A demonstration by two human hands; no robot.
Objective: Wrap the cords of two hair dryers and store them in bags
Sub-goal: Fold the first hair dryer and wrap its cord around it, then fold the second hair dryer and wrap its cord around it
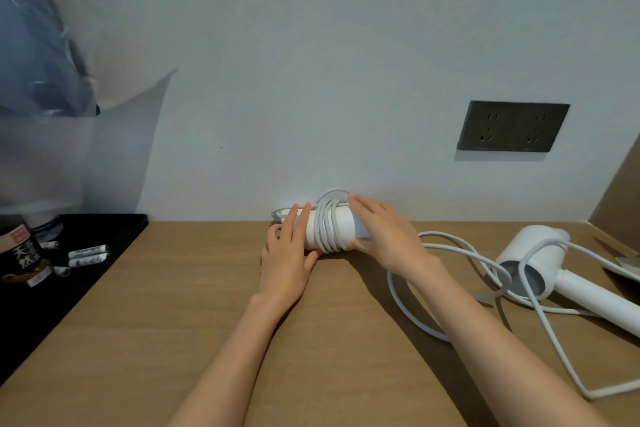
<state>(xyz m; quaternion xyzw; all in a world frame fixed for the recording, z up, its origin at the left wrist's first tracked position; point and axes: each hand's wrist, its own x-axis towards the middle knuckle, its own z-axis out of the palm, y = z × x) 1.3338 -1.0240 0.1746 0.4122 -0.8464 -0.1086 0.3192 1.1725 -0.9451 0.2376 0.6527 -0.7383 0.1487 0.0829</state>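
A white hair dryer [341, 222] lies against the wall at the back of the wooden table [173, 305], with its white cord [327, 218] wound around it in several loops. My left hand [287, 253] grips its left end and my right hand [384, 232] covers its right end. A second white hair dryer [540, 253] lies on its side at the right, nozzle facing me, handle pointing right. Its loose cord [415, 315] sprawls across the table in big loops between the two dryers. A clear plastic bag [86, 156] hangs at the upper left.
A black tray [114, 239] at the left holds a dark can [20, 250] and several small white tubes [88, 255]. A dark double wall socket [512, 126] sits above the right side. A brown panel [620, 191] closes the right corner.
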